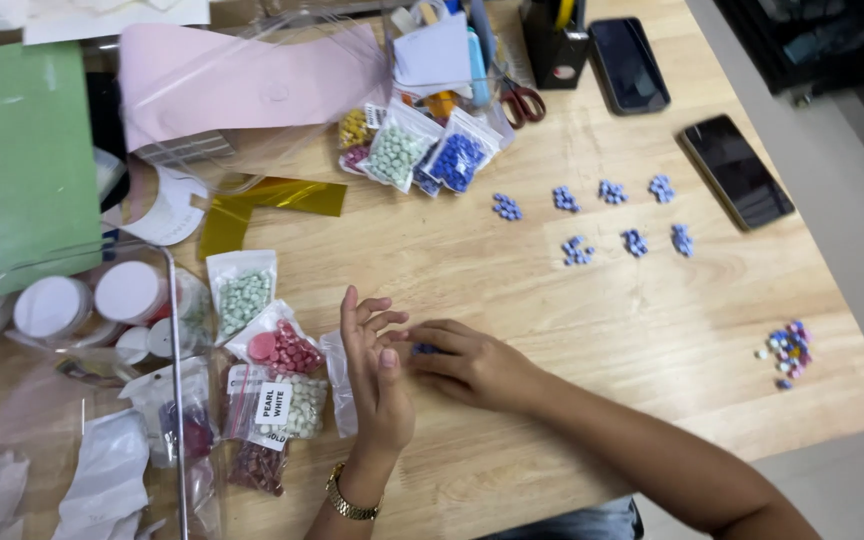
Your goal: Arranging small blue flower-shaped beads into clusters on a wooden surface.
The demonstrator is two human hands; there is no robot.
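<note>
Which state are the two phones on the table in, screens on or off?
Off. Both phones, one by the black pen holder and one near the table's right edge, lie face up with plain black screens; nothing lit shows on either.

Light wooden table point(592, 300), butcher-block grain; pale grey floor point(852, 200) at right; even light.

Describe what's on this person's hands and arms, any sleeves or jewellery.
Both arms are bare: no sleeves, no gloves. The left hand has a gold link watch or bracelet at the wrist; its face is not visible. The right hand and its forearm carry nothing that shows, no ring or band. Nails look short and unpainted, though they are too small to be sure.
</note>
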